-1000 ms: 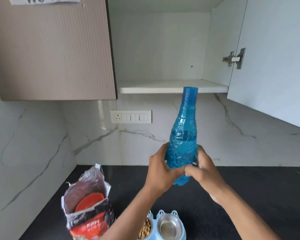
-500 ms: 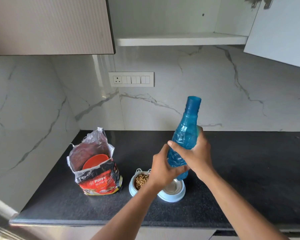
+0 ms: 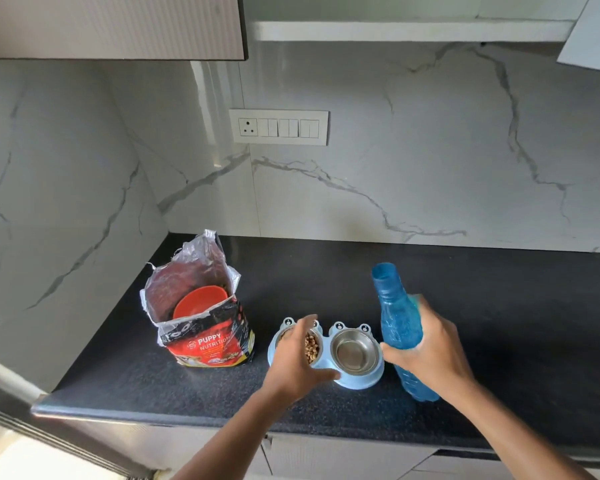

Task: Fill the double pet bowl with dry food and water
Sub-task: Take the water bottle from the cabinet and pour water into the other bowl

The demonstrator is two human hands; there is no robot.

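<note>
head view: bottle [image 3: 397, 317] beside bowl [image 3: 361, 379]

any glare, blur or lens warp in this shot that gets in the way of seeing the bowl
Head view: wide-angle warp bends the countertop edge and cabinet lines; a bright glare streak runs down the marble wall near the switch panel; daylight washes out the lower left corner. The double pet bowl is sharp, partly covered by the left hand; the right hand holding the blue bottle looks slightly soft.

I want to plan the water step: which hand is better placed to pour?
Right: the right hand already grips the blue bottle beside the empty steel bowl. The left hand holds nothing.
</note>
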